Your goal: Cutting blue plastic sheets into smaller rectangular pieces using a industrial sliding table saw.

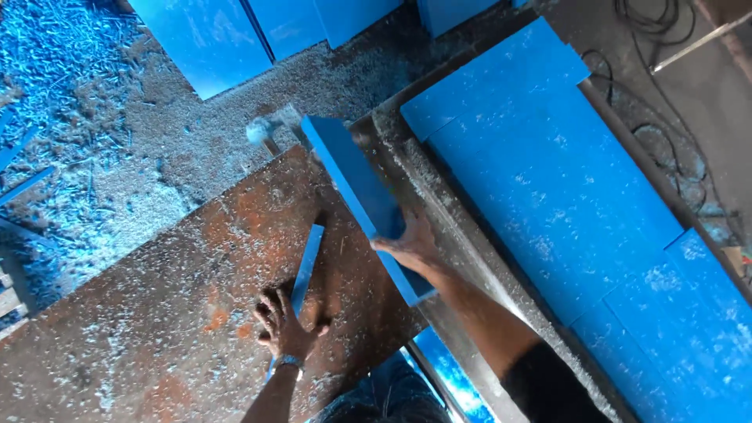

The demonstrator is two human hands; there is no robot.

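Observation:
My right hand (409, 241) grips a blue board (352, 184) that stands on edge along the right side of a rusty metal saw table (180, 313). My left hand (283, 323) lies flat with fingers spread on the table, pressing on the near end of a thin blue strip (309, 262). The strip runs away from me, parallel to the board. A watch sits on my left wrist.
A wide stack of blue boards (564, 188) lies to the right on a dusty bench. More blue boards (235, 35) rest at the top. Blue shavings and sawdust (55, 94) cover the floor at left. Cables (658, 23) lie at the top right.

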